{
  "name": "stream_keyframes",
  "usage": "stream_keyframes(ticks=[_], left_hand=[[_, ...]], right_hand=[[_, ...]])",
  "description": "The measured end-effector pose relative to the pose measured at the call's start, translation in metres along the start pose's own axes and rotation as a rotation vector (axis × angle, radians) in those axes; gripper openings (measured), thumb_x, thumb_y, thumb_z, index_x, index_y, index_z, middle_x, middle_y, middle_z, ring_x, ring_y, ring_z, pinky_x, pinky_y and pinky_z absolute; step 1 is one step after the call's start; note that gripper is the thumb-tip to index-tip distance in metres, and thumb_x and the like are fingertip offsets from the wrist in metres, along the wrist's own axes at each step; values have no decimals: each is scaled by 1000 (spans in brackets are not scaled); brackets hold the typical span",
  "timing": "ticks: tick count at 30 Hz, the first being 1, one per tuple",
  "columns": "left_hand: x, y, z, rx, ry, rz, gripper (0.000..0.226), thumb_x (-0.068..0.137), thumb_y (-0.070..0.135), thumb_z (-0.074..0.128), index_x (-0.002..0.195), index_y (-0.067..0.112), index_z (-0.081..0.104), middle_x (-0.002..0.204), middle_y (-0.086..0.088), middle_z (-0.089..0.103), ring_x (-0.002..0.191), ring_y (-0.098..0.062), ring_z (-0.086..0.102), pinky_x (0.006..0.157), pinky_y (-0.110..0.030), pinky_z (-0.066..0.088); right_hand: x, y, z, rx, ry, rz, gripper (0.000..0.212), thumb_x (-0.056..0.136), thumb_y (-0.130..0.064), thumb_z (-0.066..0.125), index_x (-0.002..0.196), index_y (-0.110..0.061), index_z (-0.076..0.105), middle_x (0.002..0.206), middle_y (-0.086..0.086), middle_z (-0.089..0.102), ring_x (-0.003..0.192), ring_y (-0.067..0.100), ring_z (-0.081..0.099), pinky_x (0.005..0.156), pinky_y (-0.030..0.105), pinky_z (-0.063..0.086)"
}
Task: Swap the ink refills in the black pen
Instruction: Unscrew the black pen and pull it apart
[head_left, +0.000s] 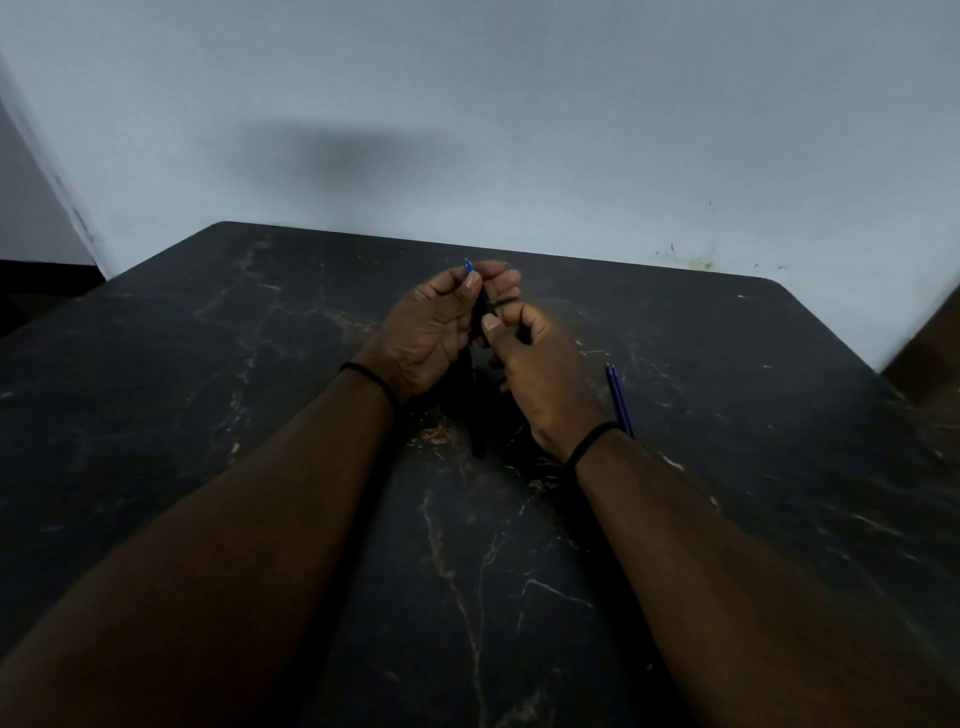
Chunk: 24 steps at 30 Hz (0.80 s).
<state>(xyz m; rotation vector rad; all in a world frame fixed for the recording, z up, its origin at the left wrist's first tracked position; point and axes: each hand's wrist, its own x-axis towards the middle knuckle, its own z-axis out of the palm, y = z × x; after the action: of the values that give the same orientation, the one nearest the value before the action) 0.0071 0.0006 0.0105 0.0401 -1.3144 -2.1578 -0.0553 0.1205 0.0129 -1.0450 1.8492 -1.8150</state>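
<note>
Both hands (431, 327) (540, 364) pinch the black pen (480, 312) — blue tip (469, 267) up (spare refills (619, 399) beside).

No writing, label, brand or number can be read anywhere in the frame. The black pen (480, 332) at centre shows no print — it is dark and mostly covered. The blue refills (619, 397) at right of centre are too thin to show any marking.

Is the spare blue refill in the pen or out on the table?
Out: the blue refill lies on the table beside the right hand.
</note>
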Motion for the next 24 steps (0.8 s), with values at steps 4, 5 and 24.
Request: stream_keyframes(ticks=[4, 5, 24], left_hand=[[-2, 1, 2, -57, 0, -19, 23, 101, 10, 44, 109, 5, 65, 111, -11, 73, 103, -24, 70, 84, -34, 59], [-2, 2, 2, -38, 6, -15, 23, 100, 11, 45, 110, 6, 65, 112, -10, 73, 103, -23, 70, 77, -30, 59], [2, 0, -5, 48, 34, 8, 26, 100, 18, 46, 119, 10, 62, 119, -7, 71, 112, -21, 66, 59, -28, 51]], right_hand=[[0, 0, -2, 50, -38, 3, 4, 97, -21, 62, 97, -17, 62, 86, 12, 70, 57, 3, 57, 46, 14, 41], [0, 0, -2, 39, -32, 15, 11, 98, -25, 60, 98, -15, 64, 83, 10, 70, 54, 1, 55, 44, 13, 40], [6, 8, 0, 26, -53, 78, 30, 102, -32, 49, 94, -8, 65, 81, 11, 67, 52, 10, 51, 40, 23, 38]])
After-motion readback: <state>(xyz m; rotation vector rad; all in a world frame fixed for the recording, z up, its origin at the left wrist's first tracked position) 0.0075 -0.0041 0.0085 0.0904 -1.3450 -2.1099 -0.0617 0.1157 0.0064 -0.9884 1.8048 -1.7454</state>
